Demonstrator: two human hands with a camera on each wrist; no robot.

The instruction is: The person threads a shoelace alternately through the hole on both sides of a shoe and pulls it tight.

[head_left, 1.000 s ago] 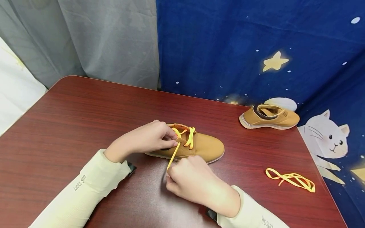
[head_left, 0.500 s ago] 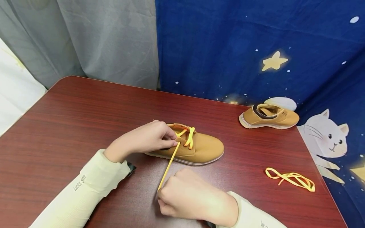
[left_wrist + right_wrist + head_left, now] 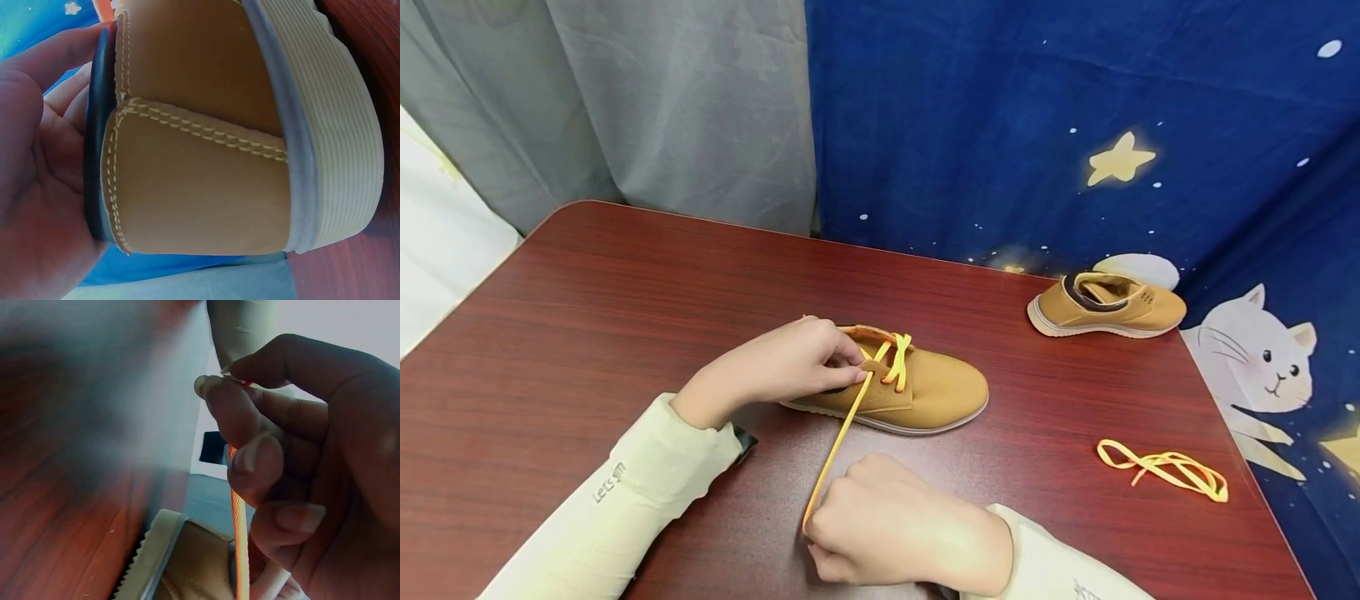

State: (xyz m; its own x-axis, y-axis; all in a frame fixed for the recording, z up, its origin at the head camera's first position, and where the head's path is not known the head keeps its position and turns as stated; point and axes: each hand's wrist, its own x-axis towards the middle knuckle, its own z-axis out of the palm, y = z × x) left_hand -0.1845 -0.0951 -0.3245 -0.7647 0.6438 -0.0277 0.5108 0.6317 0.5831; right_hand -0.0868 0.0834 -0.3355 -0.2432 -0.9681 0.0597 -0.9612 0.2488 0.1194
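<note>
A tan lace-up shoe (image 3: 943, 387) lies on the table in the head view, toe to the right. Its yellow-orange shoelace (image 3: 842, 437) crosses near the toe-side eyelets, and one end runs out taut toward the front. My left hand (image 3: 778, 362) pinches the edge of the shoe's eyelet flap, beside where the lace comes out. In the left wrist view, the heel of the shoe (image 3: 200, 194) fills the picture and the hand (image 3: 37, 162) arches over its dark collar. My right hand (image 3: 902, 525), in front of the shoe, pinches the lace (image 3: 239, 544) between thumb and fingers.
A second tan shoe (image 3: 1108, 308), unlaced, stands at the back right near the table edge. A looped yellow lace (image 3: 1165, 468) lies on the right of the dark red table (image 3: 647, 292). Grey (image 3: 692, 117) and blue curtains (image 3: 940, 125) hang behind.
My right hand has moved down and left toward the front, drawing out a longer stretch of lace. The lace loop by the left hand has shrunk. The left hand stays in place.
</note>
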